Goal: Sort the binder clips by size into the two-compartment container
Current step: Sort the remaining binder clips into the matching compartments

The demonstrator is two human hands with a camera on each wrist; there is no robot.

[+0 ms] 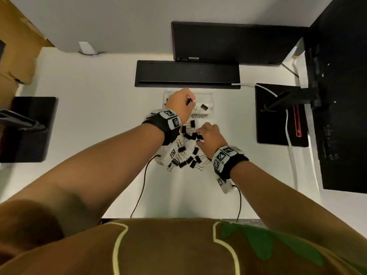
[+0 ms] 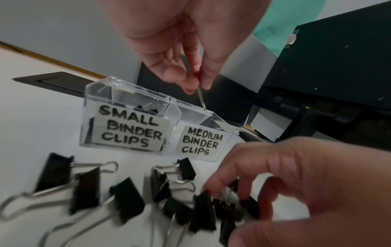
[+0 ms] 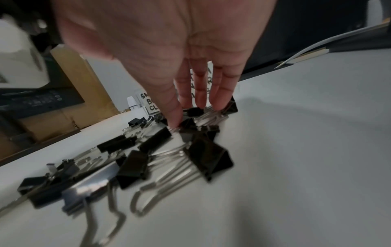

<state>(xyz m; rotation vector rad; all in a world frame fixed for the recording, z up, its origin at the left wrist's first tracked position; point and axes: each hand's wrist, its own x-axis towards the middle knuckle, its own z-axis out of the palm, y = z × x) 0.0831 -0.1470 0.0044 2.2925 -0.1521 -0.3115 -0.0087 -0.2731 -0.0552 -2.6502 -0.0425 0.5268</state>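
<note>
A clear two-compartment container (image 1: 209, 96) (image 2: 127, 95) stands behind the pile, labelled "SMALL BINDER CLIPS" on the left and "MEDIUM BINDER CLIPS" on the right. My left hand (image 1: 188, 100) (image 2: 196, 83) hovers over the medium side and pinches a binder clip by its wire handle (image 2: 201, 98); the clip's body is mostly hidden. One clip (image 1: 204, 106) lies in the medium compartment. Black clips show in the small one (image 2: 148, 107). My right hand (image 1: 198, 138) (image 3: 186, 113) reaches down into the pile of black clips (image 1: 186, 155) (image 3: 135, 165), thumb and fingertips closing round a small clip (image 3: 192, 110).
A black keyboard-like bar (image 1: 187, 74) lies just behind the container, with a monitor base (image 1: 228, 42) beyond it. Black stands sit at the left (image 1: 29, 128) and right (image 1: 278, 116). A white cable (image 1: 288, 126) runs down the right side. A cardboard box (image 1: 17, 56) is far left.
</note>
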